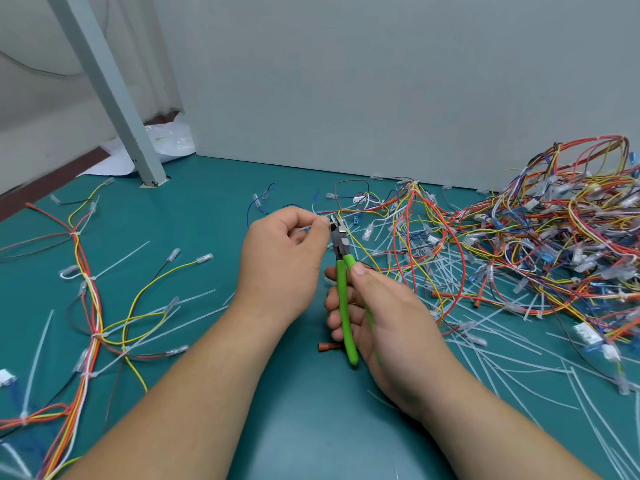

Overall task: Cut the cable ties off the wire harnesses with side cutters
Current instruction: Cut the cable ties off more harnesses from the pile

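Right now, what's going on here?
A person is snipping cable ties off wire harnesses. The right hand grips green-handled side cutters; the left hand pinches a white cable tie at the cutter tips. A tangled pile of harnesses sits to the right, with cut ties scattered over the green mat.

My teal bench meets a pale grey wall at twelve o'clock; a grey post slants at eleven, white plastic behind it.
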A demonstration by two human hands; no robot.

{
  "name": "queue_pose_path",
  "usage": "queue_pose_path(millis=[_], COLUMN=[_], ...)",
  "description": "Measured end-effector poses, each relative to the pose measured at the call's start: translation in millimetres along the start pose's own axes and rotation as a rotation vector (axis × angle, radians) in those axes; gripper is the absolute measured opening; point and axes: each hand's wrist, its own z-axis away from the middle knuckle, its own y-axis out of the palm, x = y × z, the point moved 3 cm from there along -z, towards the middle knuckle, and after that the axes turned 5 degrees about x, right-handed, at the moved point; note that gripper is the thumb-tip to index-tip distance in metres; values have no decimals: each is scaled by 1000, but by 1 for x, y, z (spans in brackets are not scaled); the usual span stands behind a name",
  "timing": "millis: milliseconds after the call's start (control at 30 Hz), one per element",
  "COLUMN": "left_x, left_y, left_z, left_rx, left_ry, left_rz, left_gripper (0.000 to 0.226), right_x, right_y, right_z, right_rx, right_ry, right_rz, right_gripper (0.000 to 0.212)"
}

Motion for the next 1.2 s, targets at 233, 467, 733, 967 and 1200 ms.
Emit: queue_pose_path(millis=[233,467,733,967,1200], left_x=[-1,-2,0,0,2], left_y=[-1,0,-1,0,-1], left_z=[0,0,-1,-1,-2], left_rx=[-4,-2,-5,-5,-5], left_ry=[1,6,6,9,2], left_rz=[2,0,33,36,44], left_gripper=[22,22,21,20,20], right_x=[-1,-3,0,0,4], right_y=[1,0,2,3,4], right_z=[0,0,1,2,4], right_rx=[4,21,0,-3,-35], right_ry=[-4,8,-40,-21,-56], right_rz=[59,54,144,176,180], right_gripper=[40,36,50,32,34])
